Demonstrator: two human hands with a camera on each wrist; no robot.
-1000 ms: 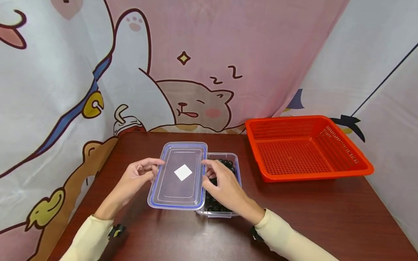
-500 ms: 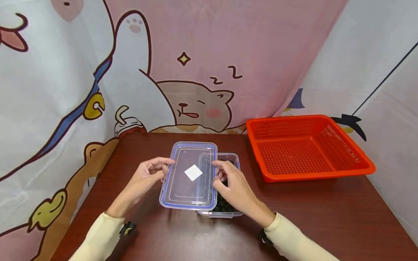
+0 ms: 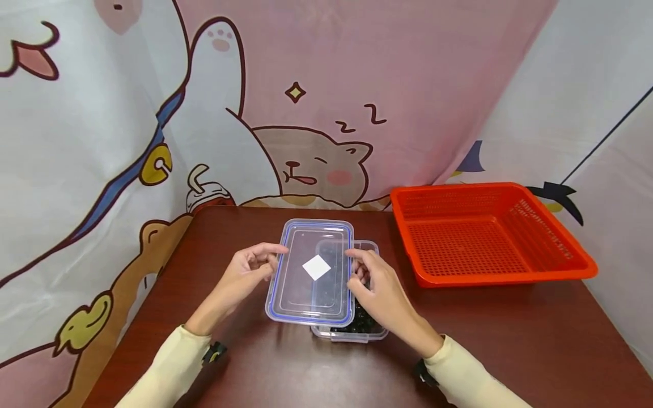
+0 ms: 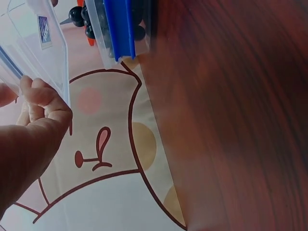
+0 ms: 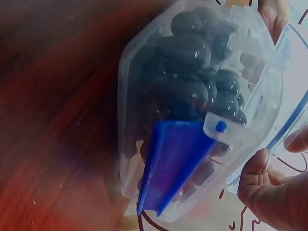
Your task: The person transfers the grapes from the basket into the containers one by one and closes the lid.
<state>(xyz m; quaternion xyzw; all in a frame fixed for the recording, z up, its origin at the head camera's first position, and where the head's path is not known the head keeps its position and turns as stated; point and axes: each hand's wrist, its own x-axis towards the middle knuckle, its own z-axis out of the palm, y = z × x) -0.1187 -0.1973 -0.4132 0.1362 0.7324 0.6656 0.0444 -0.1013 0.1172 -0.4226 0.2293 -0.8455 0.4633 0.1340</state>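
A clear rectangular lid with a blue seal line and a white square label is held between both hands, above a clear plastic container. My left hand pinches its left edge. On the opposite edge, my right hand grips it between thumb and fingers. Through the container's wall, the right wrist view reveals many shiny dark round balls, and a blue latch hangs from its side. The lid covers most of the container's left part in the head view; a gap separates the two.
A red-orange perforated plastic basket stands at the right back of the dark brown wooden table. Behind the table hangs a curtain with cartoon animals, and more of it closes off both sides.
Both hands have carried the lid to the right, so it now overlaps more of the container. Their hold on its edges looks the same. The head view has shifted slightly.
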